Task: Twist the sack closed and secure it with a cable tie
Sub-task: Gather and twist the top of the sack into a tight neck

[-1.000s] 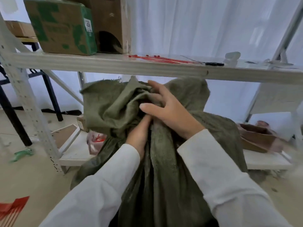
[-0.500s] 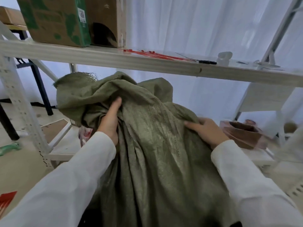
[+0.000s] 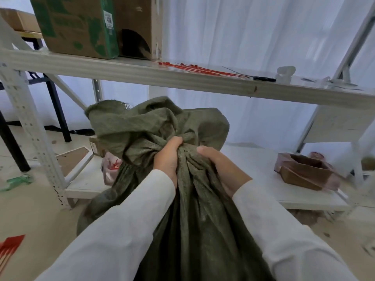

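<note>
Gathering the sack's neck, ties not yet fetched.

Both the left hand (image 3: 167, 157) and right hand (image 3: 220, 169) gripped the bunched neck of the sack (image 3: 194, 220) below the shelf (image 3: 121, 69); red ties (image 3: 200, 69) apparently lay above. Best twist tight, holding one-handed.

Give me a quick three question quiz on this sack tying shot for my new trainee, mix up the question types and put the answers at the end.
1. True or false: a cable tie is already fastened round the neck of the sack.
2. Where do the red cable ties lie?
A. on the floor by the sack
B. on the upper shelf
C. in the brown tray
3. Fill in: the left hand and the right hand both grip the sack's gathered ____.

Key
1. False: no tie shows on the sack.
2. B
3. neck
</note>
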A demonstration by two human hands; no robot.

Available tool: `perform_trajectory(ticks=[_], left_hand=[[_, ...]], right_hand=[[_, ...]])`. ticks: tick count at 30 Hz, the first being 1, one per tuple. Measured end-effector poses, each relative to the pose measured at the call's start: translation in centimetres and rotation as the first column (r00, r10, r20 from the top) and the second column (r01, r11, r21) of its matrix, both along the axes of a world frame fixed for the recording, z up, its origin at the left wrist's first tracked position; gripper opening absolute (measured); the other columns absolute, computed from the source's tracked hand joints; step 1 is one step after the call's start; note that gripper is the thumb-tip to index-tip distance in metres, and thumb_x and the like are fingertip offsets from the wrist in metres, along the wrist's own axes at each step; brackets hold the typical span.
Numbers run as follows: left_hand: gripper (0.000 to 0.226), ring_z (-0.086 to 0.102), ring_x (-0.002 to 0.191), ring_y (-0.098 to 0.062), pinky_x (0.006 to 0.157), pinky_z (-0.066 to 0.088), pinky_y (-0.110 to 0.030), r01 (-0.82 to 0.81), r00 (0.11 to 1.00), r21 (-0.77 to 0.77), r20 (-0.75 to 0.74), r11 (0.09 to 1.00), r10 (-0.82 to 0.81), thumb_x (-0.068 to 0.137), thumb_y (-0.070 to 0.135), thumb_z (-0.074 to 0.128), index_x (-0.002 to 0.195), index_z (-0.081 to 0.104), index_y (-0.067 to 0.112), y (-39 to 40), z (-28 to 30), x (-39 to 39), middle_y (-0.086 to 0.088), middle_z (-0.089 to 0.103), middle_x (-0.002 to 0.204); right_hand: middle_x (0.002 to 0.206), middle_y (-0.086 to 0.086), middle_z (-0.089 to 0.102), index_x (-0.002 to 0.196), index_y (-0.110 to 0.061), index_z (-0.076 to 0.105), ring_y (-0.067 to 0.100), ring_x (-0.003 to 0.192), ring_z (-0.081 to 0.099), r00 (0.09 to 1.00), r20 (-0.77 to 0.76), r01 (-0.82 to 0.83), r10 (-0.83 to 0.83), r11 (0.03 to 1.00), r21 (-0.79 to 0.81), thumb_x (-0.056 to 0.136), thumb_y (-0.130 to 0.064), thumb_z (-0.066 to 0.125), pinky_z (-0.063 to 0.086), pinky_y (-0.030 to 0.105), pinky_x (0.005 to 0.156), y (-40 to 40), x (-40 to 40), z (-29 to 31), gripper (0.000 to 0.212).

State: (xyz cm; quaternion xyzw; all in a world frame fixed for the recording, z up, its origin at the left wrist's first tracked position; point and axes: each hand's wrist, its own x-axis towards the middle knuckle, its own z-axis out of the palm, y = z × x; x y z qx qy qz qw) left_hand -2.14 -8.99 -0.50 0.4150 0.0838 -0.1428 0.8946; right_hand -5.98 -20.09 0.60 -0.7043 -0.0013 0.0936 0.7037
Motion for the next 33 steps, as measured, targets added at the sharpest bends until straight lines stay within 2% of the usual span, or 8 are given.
perform_trajectory(ticks=[4,7,14,21,25,28,30,33], left_hand=[[0.042,0.069,0.081,-0.030,0.066,0.057,-0.037,-0.082,0.996,-0.037,0.033,0.996,0.083,0.081,0.030,0.061,0.114,0.062,0.003,0.7,1.0,0.0,-0.017,0.070,0.097],[0.028,0.069,0.062,-0.023,0.060,0.055,-0.029,0.081,0.985,-0.001,0.151,0.997,-0.079,0.087,0.028,0.051,0.085,0.067,0.005,1.0,1.8,-1.1,-0.011,0.071,0.073],[0.025,0.071,0.064,-0.019,0.061,0.057,-0.026,0.353,0.895,0.151,0.235,0.924,-0.380,0.078,0.028,0.053,0.082,0.069,0.008,0.9,2.4,-2.9,-0.009,0.074,0.072],[0.058,0.062,0.103,-0.020,0.093,0.045,-0.031,-0.094,0.953,0.510,0.295,0.855,-0.070,0.073,0.036,0.075,0.122,0.057,0.011,2.3,0.9,-1.4,-0.001,0.065,0.116],[0.035,0.058,0.090,-0.001,0.089,0.039,-0.020,-0.070,0.873,0.628,0.415,0.775,-0.257,0.073,0.032,0.075,0.104,0.057,0.029,3.0,1.2,-2.0,0.016,0.062,0.100],[0.026,0.060,0.080,0.010,0.078,0.045,-0.015,0.100,0.814,0.595,0.411,0.797,-0.409,0.067,0.030,0.079,0.085,0.061,0.031,2.1,1.3,-2.5,0.025,0.064,0.088],[0.018,0.064,0.079,0.010,0.080,0.047,-0.016,0.116,0.816,0.504,0.443,0.856,-0.371,0.072,0.023,0.075,0.085,0.064,0.029,1.2,1.1,-2.9,0.025,0.068,0.083],[0.024,0.063,0.094,0.005,0.090,0.048,-0.021,0.036,0.845,0.391,0.479,0.920,-0.236,0.072,0.025,0.073,0.095,0.065,0.029,0.5,0.9,-2.8,0.021,0.068,0.098]], right_hand=[[0.087,0.006,0.072,0.086,-0.015,0.072,0.022,0.088,0.065,0.984,-0.155,0.073,-0.089,0.992,-0.104,0.086,-0.064,0.043,0.048,0.034,0.088,-2.5,0.2,-0.2,0.058],[0.111,0.002,0.066,0.118,-0.016,0.060,0.021,0.105,0.059,0.960,-0.153,0.182,-0.233,0.939,-0.291,0.068,-0.084,0.042,0.039,0.040,0.106,-3.9,0.8,-0.4,0.086],[0.106,0.013,0.072,0.111,-0.009,0.067,0.025,0.097,0.069,0.984,-0.056,0.180,-0.171,0.906,0.383,0.081,-0.044,0.059,0.052,0.040,0.089,-2.1,1.6,1.3,0.047],[0.086,0.004,0.072,0.085,-0.012,0.066,0.019,0.086,0.066,0.815,0.225,0.117,-0.534,0.533,0.838,0.086,-0.009,0.045,0.050,0.032,0.091,-5.8,0.8,6.5,0.021],[0.082,0.006,0.072,0.077,-0.009,0.068,0.019,0.079,0.069,0.824,0.309,-0.004,-0.475,0.541,0.841,0.071,-0.008,0.050,0.055,0.028,0.079,-4.7,-0.7,8.7,0.019],[0.065,0.001,0.067,0.069,-0.011,0.065,0.012,0.067,0.064,0.870,0.397,-0.044,-0.293,0.756,0.653,0.083,-0.007,0.043,0.054,0.023,0.070,0.2,-0.4,9.2,0.027],[0.055,-0.008,0.064,0.060,-0.014,0.065,0.003,0.059,0.060,0.864,0.501,-0.082,-0.050,0.968,0.238,0.080,-0.005,0.052,0.050,0.016,0.062,3.1,0.0,8.8,0.026],[0.071,-0.003,0.069,0.077,-0.005,0.067,0.006,0.072,0.065,0.835,0.457,-0.194,0.306,0.942,-0.275,0.080,-0.010,0.058,0.052,0.018,0.069,4.5,0.5,7.8,0.010]])
